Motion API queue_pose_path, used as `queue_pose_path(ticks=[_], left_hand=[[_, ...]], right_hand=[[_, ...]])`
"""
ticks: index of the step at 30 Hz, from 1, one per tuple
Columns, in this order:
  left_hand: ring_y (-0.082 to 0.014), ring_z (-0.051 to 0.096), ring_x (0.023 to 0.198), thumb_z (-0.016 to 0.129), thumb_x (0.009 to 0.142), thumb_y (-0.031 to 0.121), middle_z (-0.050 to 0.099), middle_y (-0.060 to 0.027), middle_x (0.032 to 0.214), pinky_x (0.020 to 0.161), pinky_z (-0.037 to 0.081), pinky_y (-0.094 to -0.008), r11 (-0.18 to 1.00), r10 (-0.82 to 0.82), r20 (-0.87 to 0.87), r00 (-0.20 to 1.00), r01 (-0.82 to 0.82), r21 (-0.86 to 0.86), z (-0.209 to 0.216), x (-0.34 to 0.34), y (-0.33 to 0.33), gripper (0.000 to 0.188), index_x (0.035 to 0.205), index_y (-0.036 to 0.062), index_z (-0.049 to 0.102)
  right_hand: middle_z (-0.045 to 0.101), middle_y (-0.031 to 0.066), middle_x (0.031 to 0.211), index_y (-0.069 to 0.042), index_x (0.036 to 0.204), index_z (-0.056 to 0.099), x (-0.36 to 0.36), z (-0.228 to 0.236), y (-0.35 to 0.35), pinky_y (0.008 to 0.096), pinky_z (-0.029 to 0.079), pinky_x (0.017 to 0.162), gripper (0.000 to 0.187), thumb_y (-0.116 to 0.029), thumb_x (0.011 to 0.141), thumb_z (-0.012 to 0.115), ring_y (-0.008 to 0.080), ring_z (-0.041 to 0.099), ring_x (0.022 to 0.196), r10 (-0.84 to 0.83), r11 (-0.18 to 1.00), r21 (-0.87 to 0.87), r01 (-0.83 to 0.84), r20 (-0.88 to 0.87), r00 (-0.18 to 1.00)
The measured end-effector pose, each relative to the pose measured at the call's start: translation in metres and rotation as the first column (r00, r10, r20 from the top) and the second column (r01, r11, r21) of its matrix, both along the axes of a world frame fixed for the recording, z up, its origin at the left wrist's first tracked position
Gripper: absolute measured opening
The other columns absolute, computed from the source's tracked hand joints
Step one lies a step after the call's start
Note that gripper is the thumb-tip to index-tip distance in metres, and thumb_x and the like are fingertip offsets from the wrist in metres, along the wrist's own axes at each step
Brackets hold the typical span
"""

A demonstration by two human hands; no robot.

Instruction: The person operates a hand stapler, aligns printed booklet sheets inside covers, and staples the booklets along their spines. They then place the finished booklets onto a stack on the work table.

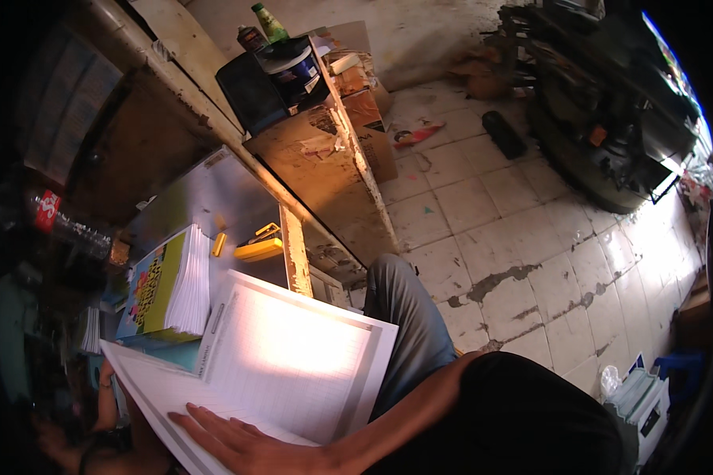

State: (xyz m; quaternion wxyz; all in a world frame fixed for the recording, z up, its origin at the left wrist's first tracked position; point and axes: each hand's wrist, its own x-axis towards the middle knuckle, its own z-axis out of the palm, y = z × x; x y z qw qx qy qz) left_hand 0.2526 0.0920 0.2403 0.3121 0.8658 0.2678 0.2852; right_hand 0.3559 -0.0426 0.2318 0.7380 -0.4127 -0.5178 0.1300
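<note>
The open ruled notebook is at the lower center of the frame, tilted, with a bright patch of light on its upper page. The right hand lies palm down on the lower page, fingers extended and slightly spread. The left hand cannot be clearly made out in the dark lower left; its finger state cannot be told. A stack of booklets stands just beyond the notebook at center left. A yellow stapler-like tool and a small yellow bar lie near the stack.
</note>
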Motion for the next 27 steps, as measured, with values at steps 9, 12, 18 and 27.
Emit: queue_pose_path(ticks=[9, 12, 18, 27], left_hand=[[-0.0184, 0.055, 0.095, 0.057, 0.095, 0.034, 0.060, -0.0067, 0.101, 0.086, 0.042, -0.0334, 0.952, 0.263, 0.006, 0.965, -0.261, 0.159, 0.029, -0.098, -0.011, 0.038, 0.109, -0.0014, 0.060], [-0.0176, 0.054, 0.094, 0.056, 0.096, 0.034, 0.060, -0.0062, 0.100, 0.086, 0.041, -0.0325, 0.911, 0.374, 0.007, 0.928, -0.368, 0.185, -0.014, -0.164, 0.013, 0.038, 0.107, -0.0016, 0.060], [-0.0084, 0.055, 0.093, 0.066, 0.098, 0.023, 0.061, -0.0007, 0.095, 0.080, 0.043, -0.0249, 0.595, 0.673, -0.056, 0.738, -0.585, -0.552, -0.066, -0.230, 0.017, 0.025, 0.112, 0.0029, 0.061], [-0.0366, 0.050, 0.136, 0.058, 0.101, 0.019, 0.055, -0.0220, 0.142, 0.113, 0.038, -0.0478, 0.967, 0.254, -0.097, 0.962, -0.251, 0.051, -0.073, -0.094, 0.042, 0.040, 0.139, 0.0050, 0.055]], right_hand=[[0.069, 0.0229, 0.106, 0.010, 0.137, 0.049, 0.129, 0.000, 0.018, 0.0368, 0.055, 0.083, 0.074, -0.030, 0.081, 0.078, 0.0287, 0.068, 0.102, 0.372, 0.778, -0.558, -0.289, 0.037, 0.927], [0.074, 0.0134, 0.090, 0.009, 0.107, 0.071, 0.163, -0.039, -0.003, 0.0262, 0.054, 0.068, 0.031, -0.013, 0.086, 0.076, 0.0117, 0.069, 0.081, 0.090, 0.724, -0.674, -0.145, -0.117, 0.989], [0.070, 0.0075, 0.068, 0.006, 0.088, 0.074, 0.172, -0.077, -0.031, 0.0270, 0.053, 0.056, 0.023, -0.016, 0.087, 0.079, 0.0119, 0.066, 0.060, 0.044, 0.345, -0.930, -0.126, -0.118, 0.992], [0.071, 0.0103, 0.070, 0.005, 0.084, 0.073, 0.164, -0.056, -0.037, 0.0267, 0.054, 0.059, 0.017, -0.011, 0.084, 0.078, 0.0147, 0.069, 0.063, 0.054, 0.309, -0.941, 0.135, 0.159, 0.986]])
